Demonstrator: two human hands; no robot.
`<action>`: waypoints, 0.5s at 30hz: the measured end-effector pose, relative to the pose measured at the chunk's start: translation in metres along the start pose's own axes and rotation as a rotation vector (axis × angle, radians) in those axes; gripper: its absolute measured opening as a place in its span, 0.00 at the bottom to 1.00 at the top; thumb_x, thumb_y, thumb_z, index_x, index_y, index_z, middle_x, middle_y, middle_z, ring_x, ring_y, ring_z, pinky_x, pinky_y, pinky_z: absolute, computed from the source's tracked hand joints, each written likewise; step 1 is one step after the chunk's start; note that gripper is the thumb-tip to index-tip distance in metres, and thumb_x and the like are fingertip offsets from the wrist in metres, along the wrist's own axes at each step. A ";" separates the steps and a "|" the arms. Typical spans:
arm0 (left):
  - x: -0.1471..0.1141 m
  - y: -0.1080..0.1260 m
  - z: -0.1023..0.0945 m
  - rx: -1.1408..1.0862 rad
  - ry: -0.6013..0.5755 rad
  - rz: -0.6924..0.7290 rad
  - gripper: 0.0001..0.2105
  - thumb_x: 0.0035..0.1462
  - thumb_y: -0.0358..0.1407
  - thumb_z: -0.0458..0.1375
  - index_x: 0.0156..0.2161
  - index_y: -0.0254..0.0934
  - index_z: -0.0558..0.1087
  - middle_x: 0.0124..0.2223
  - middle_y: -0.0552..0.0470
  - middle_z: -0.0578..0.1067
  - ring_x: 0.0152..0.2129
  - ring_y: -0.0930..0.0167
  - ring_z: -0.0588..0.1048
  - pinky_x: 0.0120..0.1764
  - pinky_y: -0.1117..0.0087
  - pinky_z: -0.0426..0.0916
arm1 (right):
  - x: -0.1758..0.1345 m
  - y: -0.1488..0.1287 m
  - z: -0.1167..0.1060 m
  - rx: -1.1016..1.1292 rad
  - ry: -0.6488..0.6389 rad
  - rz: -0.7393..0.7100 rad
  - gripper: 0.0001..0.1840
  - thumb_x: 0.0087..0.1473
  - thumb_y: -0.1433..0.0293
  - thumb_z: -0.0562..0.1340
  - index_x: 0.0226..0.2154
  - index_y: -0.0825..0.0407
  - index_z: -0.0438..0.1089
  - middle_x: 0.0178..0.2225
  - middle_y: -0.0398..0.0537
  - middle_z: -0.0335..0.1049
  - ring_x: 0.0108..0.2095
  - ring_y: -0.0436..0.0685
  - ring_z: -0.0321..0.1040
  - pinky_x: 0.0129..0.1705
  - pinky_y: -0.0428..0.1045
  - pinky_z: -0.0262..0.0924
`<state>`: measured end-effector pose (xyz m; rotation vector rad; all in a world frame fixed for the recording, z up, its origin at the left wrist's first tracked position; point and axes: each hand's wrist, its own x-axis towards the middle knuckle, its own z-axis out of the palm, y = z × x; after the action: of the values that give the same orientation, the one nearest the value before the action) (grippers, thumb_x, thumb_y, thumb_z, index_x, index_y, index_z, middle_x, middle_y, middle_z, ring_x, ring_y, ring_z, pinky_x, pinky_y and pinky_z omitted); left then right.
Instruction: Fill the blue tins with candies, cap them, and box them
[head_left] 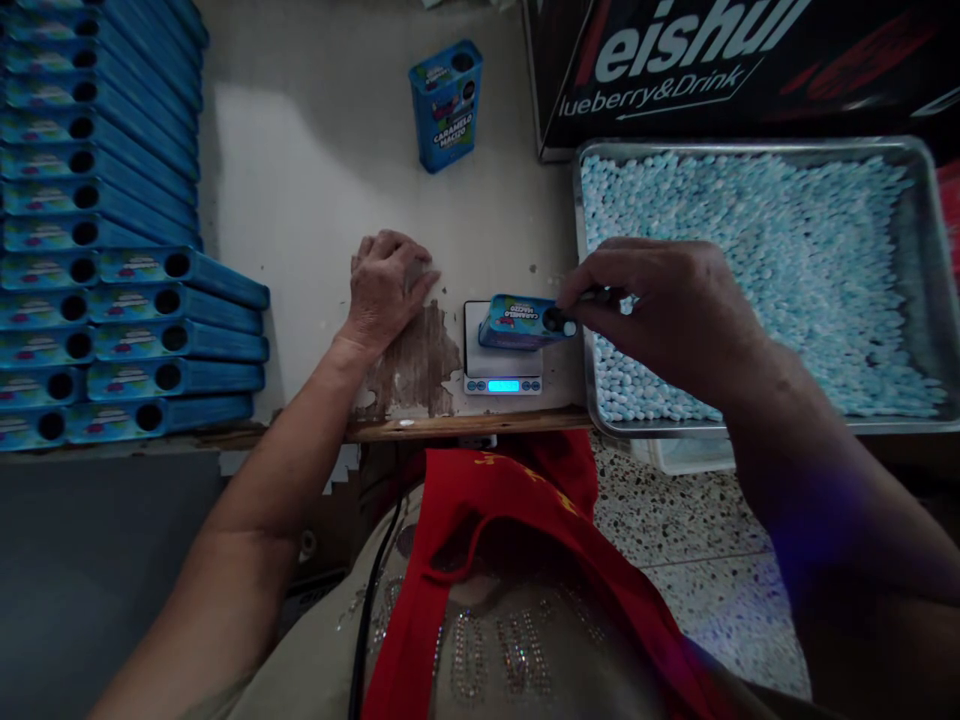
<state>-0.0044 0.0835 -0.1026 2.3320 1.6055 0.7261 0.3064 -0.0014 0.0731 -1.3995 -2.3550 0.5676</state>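
Note:
A small blue candy box labelled "Caramelo Macizo" lies on a compact digital scale with a lit blue display. The round dark hole at its right end faces me. At that hole, my right hand has thumb and fingers pinched together, with a pale candy showing by the fingertips. My left hand rests on the worn tabletop left of the scale, thumb apart from loosely bent fingers, holding nothing. Small pale-blue candies fill a metal tray under and beyond my right hand.
Another blue box stands upright farther back. Stacks of similar boxes line the left side. A black printed carton sits behind the tray. The wooden table edge runs just in front of the scale, above a red apron.

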 end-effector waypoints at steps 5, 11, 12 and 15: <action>0.000 0.001 0.000 -0.047 -0.007 -0.018 0.17 0.73 0.56 0.59 0.50 0.46 0.78 0.59 0.45 0.80 0.61 0.55 0.75 0.70 0.46 0.65 | -0.001 0.000 0.002 0.002 -0.009 -0.009 0.14 0.64 0.78 0.63 0.34 0.44 0.79 0.37 0.46 0.81 0.39 0.62 0.79 0.42 0.55 0.67; 0.000 0.001 0.000 -0.040 -0.010 -0.013 0.14 0.72 0.52 0.62 0.50 0.47 0.79 0.58 0.45 0.80 0.61 0.53 0.76 0.70 0.44 0.65 | -0.002 0.001 0.003 0.026 0.013 -0.001 0.13 0.65 0.77 0.64 0.35 0.44 0.80 0.36 0.48 0.79 0.39 0.63 0.78 0.43 0.56 0.66; 0.000 0.000 0.000 -0.041 -0.009 -0.017 0.13 0.72 0.52 0.62 0.50 0.47 0.79 0.58 0.45 0.80 0.61 0.53 0.76 0.70 0.45 0.66 | -0.002 0.001 0.003 0.024 0.019 -0.007 0.12 0.65 0.77 0.64 0.35 0.44 0.80 0.36 0.48 0.79 0.39 0.62 0.77 0.42 0.56 0.66; 0.000 0.001 0.000 -0.042 -0.006 -0.020 0.13 0.72 0.52 0.62 0.50 0.48 0.79 0.58 0.46 0.80 0.61 0.53 0.75 0.70 0.45 0.67 | -0.001 0.001 0.003 0.013 0.010 0.003 0.12 0.65 0.75 0.64 0.35 0.44 0.80 0.36 0.48 0.79 0.39 0.62 0.77 0.42 0.55 0.67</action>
<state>-0.0041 0.0833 -0.1020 2.2834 1.5940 0.7405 0.3063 -0.0025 0.0702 -1.3978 -2.3377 0.5743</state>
